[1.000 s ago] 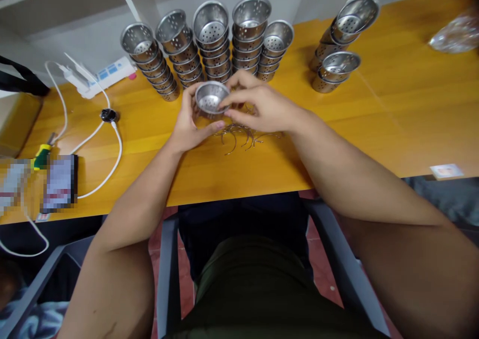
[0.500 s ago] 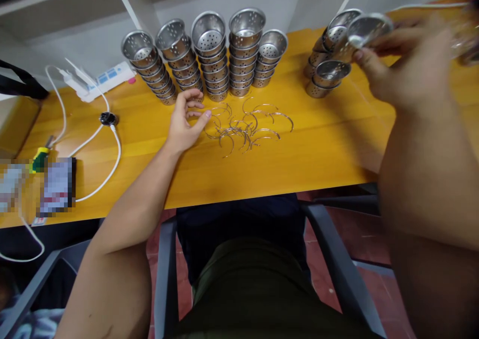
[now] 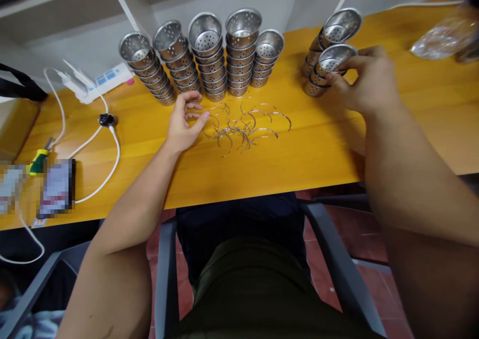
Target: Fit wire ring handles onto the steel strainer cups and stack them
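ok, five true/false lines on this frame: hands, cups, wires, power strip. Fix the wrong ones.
1. The right hand has hold of the top cup on the nearer right-side stack. True.
2. The left hand is gripping a cup. False: the left hand is empty, fingers apart, beside the curved wires.
3. The wires are inside a cup. False: they lie loose on the table.
4. Five stacks stand in the left group. True.
5. The power strip is left of those stacks. True.

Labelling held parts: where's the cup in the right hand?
Head view, right side: the cup tops the nearer stack, held by the right hand, just in front of the leaning rear stack.
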The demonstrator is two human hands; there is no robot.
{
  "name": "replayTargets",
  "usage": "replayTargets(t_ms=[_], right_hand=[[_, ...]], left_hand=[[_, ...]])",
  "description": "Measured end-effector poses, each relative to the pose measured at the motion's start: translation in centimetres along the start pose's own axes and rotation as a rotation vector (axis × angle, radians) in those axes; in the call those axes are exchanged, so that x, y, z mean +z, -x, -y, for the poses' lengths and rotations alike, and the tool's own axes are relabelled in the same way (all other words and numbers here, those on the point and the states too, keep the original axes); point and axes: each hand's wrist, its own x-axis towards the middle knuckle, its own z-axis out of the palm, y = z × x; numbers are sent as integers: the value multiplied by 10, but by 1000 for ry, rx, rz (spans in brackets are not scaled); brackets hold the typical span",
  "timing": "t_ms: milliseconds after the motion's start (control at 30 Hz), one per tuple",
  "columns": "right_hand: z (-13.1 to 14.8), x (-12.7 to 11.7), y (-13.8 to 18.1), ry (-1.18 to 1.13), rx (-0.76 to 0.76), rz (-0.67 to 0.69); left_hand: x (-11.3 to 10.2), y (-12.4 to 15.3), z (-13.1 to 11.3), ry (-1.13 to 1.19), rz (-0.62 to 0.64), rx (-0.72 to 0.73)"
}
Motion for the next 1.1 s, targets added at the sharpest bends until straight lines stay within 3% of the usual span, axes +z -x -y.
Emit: replayTargets(t_ms=[100, 200, 300, 367, 433, 533, 600, 833, 1000, 1100], right_hand=[[5, 0, 3, 22, 15, 30], [7, -1, 10, 9, -13, -49], [16, -10, 17, -23, -193, -254], [30, -18, 18, -87, -366, -293], [51, -22, 13, -139, -454, -161], [87, -13, -6, -185, -421, 127], [107, 2, -22, -233, -411, 191], [132, 47, -62, -218, -316, 152], [136, 37, -60, -296, -255, 71], [142, 18, -53, -340, -334, 88]], left_hand=[[1, 0, 0, -6, 2, 3], [0, 1, 2, -14, 11, -6], [-1, 1, 4, -15, 30, -6], [-2, 1, 6, -17, 41, -7], [-3, 1, 7, -20, 42, -6], [-3, 1, 8, -20, 30, 0], [-3, 1, 9, -19, 29, 0], [-3, 4, 14, -2, 48, 21], [0, 5, 16, -4, 51, 17], [1, 5, 13, -13, 42, 4]])
